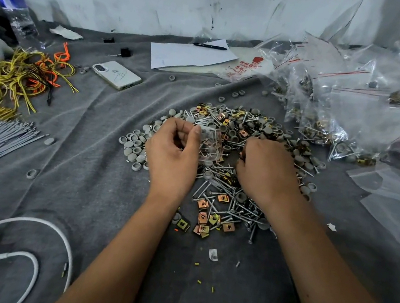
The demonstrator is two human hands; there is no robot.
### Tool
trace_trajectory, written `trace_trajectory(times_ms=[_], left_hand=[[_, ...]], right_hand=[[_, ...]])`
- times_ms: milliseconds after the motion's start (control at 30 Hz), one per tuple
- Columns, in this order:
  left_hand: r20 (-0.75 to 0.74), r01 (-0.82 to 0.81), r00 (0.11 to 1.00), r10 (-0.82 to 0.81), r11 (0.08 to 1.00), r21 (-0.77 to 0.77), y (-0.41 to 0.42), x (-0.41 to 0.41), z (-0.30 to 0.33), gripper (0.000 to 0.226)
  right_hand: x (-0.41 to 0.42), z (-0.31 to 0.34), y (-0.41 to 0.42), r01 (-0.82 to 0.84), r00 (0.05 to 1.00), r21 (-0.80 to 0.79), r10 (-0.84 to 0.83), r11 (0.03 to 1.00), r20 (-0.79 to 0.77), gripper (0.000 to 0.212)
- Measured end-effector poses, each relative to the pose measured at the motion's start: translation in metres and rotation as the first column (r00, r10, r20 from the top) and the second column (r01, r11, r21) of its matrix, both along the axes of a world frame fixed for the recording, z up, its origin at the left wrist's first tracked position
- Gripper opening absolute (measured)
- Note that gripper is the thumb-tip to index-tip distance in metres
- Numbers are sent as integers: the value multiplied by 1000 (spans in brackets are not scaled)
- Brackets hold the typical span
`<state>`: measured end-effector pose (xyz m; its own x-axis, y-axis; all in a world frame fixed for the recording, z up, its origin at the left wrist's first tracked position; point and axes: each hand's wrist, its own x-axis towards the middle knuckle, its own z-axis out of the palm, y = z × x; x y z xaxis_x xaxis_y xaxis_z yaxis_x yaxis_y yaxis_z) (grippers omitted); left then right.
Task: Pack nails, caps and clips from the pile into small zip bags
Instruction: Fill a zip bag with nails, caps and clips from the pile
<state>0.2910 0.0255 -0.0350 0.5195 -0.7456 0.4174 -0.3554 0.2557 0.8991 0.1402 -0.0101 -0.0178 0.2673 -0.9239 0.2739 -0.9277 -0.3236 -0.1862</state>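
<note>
Left hand [171, 158] pinching small zip bag [210, 143], right hand [266, 173] curled into pile [232, 156], contents unclear.

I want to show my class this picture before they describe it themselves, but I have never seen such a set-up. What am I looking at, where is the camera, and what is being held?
There is no machine here: a person works with bare hands, and the one picture comes from a camera worn on the head, looking down. On a grey cloth lies a pile of nails, grey caps and square metal clips. The left hand pinches a small clear zip bag with nails already in it. The right hand is curled over the pile; whatever it holds is hidden. Filled bags lie heaped to the right, a phone to the left.
</note>
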Motion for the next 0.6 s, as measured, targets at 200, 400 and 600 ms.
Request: trace_trajectory(times_ms=[200,400,600], left_hand=[[-14,26,1000,-26,999,-18,-1,1,-1,18],[-31,185,981,-190,976,-117,2,1,1,15],[-10,197,979,-201,968,-153,2,1,2,16]], right_hand=[[-3,-3,-7,11,969,-62,4,998,248,9],[7,9,1,-34,785,-542,358,840,506,9],[10,6,4,-224,750,-623,541,750,381,9]])
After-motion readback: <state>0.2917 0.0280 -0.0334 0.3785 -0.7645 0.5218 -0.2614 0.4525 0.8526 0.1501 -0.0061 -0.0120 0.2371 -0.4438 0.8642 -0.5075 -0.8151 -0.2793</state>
